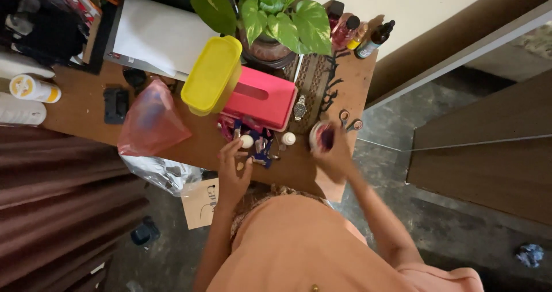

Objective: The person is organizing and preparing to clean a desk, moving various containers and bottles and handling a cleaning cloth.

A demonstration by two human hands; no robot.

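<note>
Left hand (233, 168) pinches a small white bottle (246, 141); right hand (333, 151) grips a round container (322, 137). Risk: crowded table (86, 111) edge, items could be knocked off.

Pink box (260, 98) behind; bare tabletop (201, 142) left.

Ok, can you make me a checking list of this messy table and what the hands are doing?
Surface: brown wooden table, crowded.
Job's things: small white round thing at the left hand's fingertips; round container in the right hand.
Clutter: yellow lidded box on a pink box, pink plastic bag, potted plant, wristwatch, bottles, small white bottle, scissors.
Hands: left hand touching the white thing; right hand gripping the container.
Cables: nothing seen.
Surroundings: brown curtain at left, dark floor, wooden panel at right.
</note>
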